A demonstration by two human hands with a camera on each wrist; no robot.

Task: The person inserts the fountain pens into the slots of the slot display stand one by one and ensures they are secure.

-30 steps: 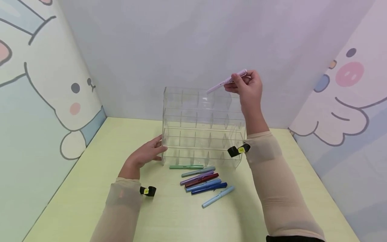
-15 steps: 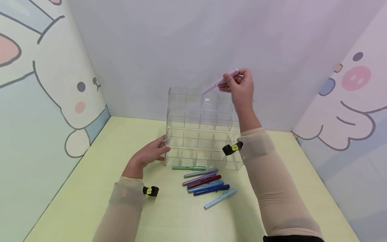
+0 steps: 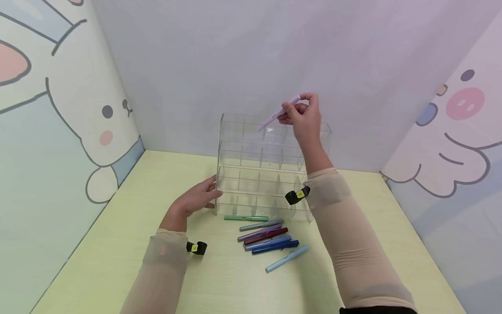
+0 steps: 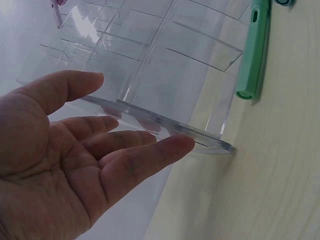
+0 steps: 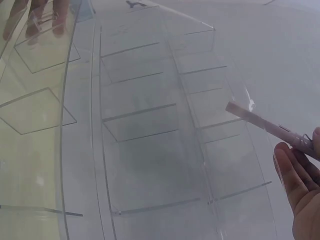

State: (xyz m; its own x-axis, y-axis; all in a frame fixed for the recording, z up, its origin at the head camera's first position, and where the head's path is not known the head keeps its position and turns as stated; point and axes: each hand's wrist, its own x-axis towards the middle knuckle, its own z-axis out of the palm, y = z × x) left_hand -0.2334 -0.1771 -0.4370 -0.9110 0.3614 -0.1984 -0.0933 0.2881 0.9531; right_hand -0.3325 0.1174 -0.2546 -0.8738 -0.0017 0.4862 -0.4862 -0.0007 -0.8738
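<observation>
Pale yellow-green counter (image 3: 219, 279) is carrying the setup. Nearest, a light-blue pen (image 3: 287, 258) is lying slanted, slightly apart. Past it, a dark-blue pen (image 3: 274, 247), mid-blue pen (image 3: 268, 243), dark-red pen (image 3: 266, 236), purple pen (image 3: 256, 233) and grey-blue pen (image 3: 261, 225) are lying close together. Green pen (image 3: 246, 217) is sitting just in front of the clear tiered rack (image 3: 251, 185), which is standing upright. Left hand (image 3: 196, 198) is resting against the rack's left side, released, fingers extended. Right hand (image 3: 306, 120) is pinching a pale pink pen (image 3: 273, 117) between thumb and fingers at the top tier, lower end tilting down-left; can't tell if it's touching the rack. Grey wall (image 3: 188, 65) is backing it all, cartoon panels (image 3: 98, 144) flanking.
</observation>
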